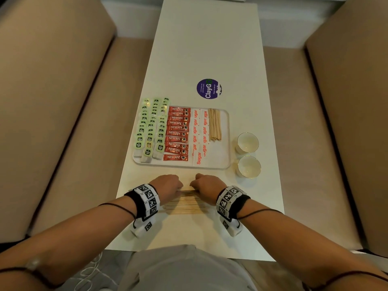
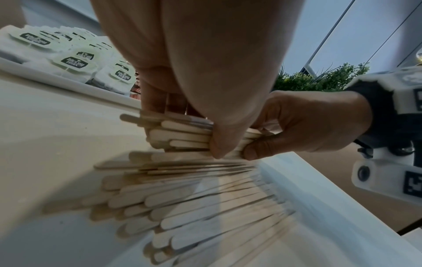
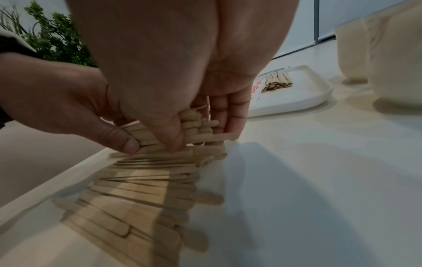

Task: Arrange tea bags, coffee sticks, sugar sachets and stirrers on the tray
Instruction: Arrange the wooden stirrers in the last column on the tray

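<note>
Here, the loose stirrers (image 1: 184,201) are spread on the table (image 1: 210,49) directly under the hands, their long axes running from 9 to 3 o'clock, crosswise to the tray (image 1: 224,162), which lies just beyond at 12 o'clock. A bundle (image 2: 182,133) from the far edge of the spread is gripped at both ends: its 9 o'clock end is clasped by the left hand (image 1: 167,185), its 3 o'clock end by the right hand (image 1: 206,185), thumbs and fingers curled round it. Neither hand is nearer; the bundle is shared. The sticks are thin, flat, pale wood with rounded tips, unevenly aligned. On the tray, a stirrer pile (image 1: 214,124) is laid lengthwise, 12 to 6, so a quarter turn is judged necessary. Leftward, sugar sachets (image 1: 199,133), coffee sticks (image 1: 178,133) and tea bags (image 1: 151,129) are set in columns. Two cups (image 1: 247,154) stand at 2 o'clock.
</note>
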The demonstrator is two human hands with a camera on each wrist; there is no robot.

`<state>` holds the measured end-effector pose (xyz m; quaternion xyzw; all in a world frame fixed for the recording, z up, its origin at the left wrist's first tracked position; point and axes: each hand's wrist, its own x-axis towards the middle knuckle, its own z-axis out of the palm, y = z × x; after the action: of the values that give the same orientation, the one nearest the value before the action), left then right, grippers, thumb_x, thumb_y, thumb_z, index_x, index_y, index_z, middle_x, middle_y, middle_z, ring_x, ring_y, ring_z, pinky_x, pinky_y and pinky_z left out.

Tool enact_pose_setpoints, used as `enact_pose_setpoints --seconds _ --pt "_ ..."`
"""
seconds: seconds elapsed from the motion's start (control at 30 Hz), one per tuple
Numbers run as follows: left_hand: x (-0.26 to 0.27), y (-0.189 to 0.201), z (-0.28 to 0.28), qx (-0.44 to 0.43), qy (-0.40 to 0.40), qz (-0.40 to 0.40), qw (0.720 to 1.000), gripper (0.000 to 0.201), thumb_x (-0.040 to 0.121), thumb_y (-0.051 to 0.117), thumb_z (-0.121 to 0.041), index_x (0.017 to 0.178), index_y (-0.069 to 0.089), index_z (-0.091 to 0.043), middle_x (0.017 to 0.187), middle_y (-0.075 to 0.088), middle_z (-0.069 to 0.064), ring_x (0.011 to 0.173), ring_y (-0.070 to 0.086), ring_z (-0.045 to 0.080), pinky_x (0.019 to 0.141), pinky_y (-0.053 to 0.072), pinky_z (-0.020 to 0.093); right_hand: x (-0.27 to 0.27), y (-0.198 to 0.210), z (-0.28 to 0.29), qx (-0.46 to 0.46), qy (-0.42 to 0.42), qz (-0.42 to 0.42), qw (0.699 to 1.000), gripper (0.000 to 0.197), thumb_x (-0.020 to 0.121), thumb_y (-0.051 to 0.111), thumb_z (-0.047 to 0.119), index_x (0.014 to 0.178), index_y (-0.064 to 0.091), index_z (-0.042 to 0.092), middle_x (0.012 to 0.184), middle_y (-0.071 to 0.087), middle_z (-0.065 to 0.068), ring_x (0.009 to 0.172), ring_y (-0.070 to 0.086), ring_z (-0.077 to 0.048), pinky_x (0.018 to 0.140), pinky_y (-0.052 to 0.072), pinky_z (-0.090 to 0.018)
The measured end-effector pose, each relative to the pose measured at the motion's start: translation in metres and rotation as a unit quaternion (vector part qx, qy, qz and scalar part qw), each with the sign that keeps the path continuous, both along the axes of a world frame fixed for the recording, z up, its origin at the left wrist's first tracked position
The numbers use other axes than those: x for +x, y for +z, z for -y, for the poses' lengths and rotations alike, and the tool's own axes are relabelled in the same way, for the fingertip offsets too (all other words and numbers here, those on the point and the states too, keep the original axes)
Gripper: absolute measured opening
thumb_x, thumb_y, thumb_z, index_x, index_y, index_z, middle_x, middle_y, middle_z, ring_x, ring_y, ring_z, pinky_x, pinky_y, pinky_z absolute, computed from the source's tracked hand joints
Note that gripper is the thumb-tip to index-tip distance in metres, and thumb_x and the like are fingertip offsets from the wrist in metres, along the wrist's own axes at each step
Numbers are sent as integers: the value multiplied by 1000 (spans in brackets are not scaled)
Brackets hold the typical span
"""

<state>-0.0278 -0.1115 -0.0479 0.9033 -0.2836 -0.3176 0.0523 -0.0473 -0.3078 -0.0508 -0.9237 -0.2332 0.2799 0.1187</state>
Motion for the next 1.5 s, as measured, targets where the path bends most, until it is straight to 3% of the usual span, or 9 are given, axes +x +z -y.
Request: enact_pose_setpoints --seconds 0.27,0.43,0.6,0.8,0.97,1.1,1.2,1.33,1.5 --pt "1 4 3 -22 15 4 1000 23 102 43 -32 109 57 -16 102 60 3 91 59 25 77 46 37 0 -3 1 -3 -12 13 1000 15 99 50 14 111 58 11 101 53 -7 82 58 -28 73 53 -41" --pt "-2 7 4 -20 16 -13 1000 23 104 40 -32 112 48 -12 108 62 9 91 59 28 79 47 40 1 -1 2 -9 -5 7 1000 10 99 44 15 106 50 11 97 58 -8 79 57 -29 67 42 -37" --pt "0 11 5 -14 23 -28 999 35 105 39 -41 123 47 -12 109 62 8 94 60 27 79 47 38 5 5 3 -9 -1 -9 1000 9 101 46 17 108 48 12 96 60 -9 78 57 -29 70 48 -41" --pt "3 16 3 4 17 7 1000 30 101 46 -48 103 50 -19 99 66 5 81 57 21 67 42 34 12 13 6 4 25 2 1000 32 105 44 44 112 51 13 93 66 -8 80 62 -30 72 51 -41" --pt "8 27 4 -30 71 -9 997 35 96 49 -53 83 57 -22 81 64 -1 74 61 21 63 45 33 19 38 8 59 -5 16 998 52 93 51 67 112 62 20 96 67 2 80 58 -16 70 49 -34" --pt "15 36 4 -78 128 -1 989 38 99 46 -51 76 59 -24 69 61 -5 64 59 14 57 43 31 32 62 18 209 -180 13 961 55 103 35 58 102 70 16 90 70 0 80 64 -18 79 55 -42" --pt "20 45 10 -111 158 -8 981 36 98 51 -46 70 57 -25 66 60 -5 59 56 12 55 40 29 42 68 24 283 -290 11 914 64 105 23 59 111 71 16 90 69 5 81 67 -11 83 56 -37" --pt "28 50 23 -166 172 -21 971 41 83 47 -60 82 68 -24 76 68 -4 71 65 13 70 56 39 40 76 8 286 -249 10 925 62 103 28 62 93 69 16 83 70 1 77 67 -15 76 57 -38" --pt "31 61 30 -190 180 -33 964 25 82 71 -46 86 71 -21 77 69 -2 71 66 15 69 57 42 48 73 12 251 -254 31 933 53 100 53 44 60 66 11 52 57 -9 46 46 -18 53 43 -37"
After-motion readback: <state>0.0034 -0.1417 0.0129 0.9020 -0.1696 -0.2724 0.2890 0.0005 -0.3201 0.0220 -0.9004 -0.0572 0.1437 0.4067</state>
